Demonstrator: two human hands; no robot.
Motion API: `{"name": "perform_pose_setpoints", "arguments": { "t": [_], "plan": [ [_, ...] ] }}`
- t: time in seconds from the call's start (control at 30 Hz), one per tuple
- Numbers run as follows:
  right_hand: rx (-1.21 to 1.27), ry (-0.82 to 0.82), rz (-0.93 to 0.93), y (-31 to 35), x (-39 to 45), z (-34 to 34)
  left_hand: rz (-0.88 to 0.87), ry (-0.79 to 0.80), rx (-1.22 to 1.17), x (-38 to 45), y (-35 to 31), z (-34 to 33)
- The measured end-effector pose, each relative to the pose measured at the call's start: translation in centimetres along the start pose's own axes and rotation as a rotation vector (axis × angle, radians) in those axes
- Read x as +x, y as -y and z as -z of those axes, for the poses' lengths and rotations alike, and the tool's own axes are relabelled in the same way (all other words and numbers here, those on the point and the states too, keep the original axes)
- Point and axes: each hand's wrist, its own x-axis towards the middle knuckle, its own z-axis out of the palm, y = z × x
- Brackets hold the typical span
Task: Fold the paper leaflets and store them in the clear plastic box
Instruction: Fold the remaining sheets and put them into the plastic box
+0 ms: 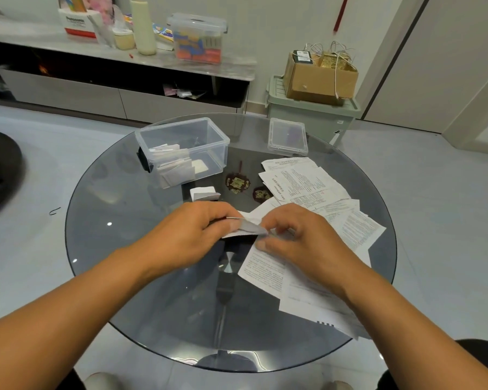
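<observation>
Desk [130, 249]: round, dark glass; it carries everything listed below.
Box [182, 147]: clear plastic, lid off, on the far left part of the desk. Folded leaflets [172, 164] stand packed against its left end; the right half shows only a bare floor.
Folded piece [204, 193]: one small white packet lying on the glass just in front of the box, apart from it.
My left hand [190, 233]: palm down near the desk's middle, fingers [231, 225] curled, pinching the left edge of the leaflet in work.
Leaflet in work [248, 228]: white, partly folded, raised slightly off the glass, held between my two hands.
Ornaments [237, 183]: two dark red and gold flat pieces lying on the glass beyond my hands, between the box and the loose sheets.
My right hand [299, 240]: palm down, thumb and forefinger closed on the right end of the same leaflet; the heel rests on loose sheets.
Lid [287, 137]: clear, lying flat at the far edge, well apart from the box.
Loose sheets [307, 184]: unfolded printed leaflets, overlapping, spread down the right side of the desk to its near edge.
</observation>
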Motion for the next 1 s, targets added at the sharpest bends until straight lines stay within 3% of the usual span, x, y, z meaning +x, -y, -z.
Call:
{"name": "perform_pose_setpoints", "arguments": {
  "t": [0.1,0.2,0.3,0.43,0.6,0.8,1.0],
  "plan": [
    [-0.033,-0.044,0.079,0.1,0.2,-0.7,-0.036,0.076,0.013,-0.4,-0.5,0.5],
    [-0.047,-0.073,0.163,-0.1,0.2,-1.0,-0.329,-0.117,0.287,-0.5,-0.6,-0.3],
    [-0.075,-0.13,0.235,0.0,0.1,-1.3,-0.436,-0.245,0.269,-0.5,-0.9,-1.0],
    [-0.066,-0.091,0.14,0.1,0.2,-0.8,-0.277,-0.212,0.175,-1.0,-1.4,-0.9],
    [0.1,0.065,-0.056,0.5,-0.1,-1.0,-0.009,-0.007,0.081,-1.2,-1.5,-0.9],
    [0.083,-0.03,-0.245,1.4,0.6,-1.9,0.108,0.01,0.258,-1.2,-1.6,0.2],
    [0.023,-0.079,-0.295,1.8,0.7,-2.3,0.211,0.172,0.39,-1.3,-2.4,2.1]
  ]
}}
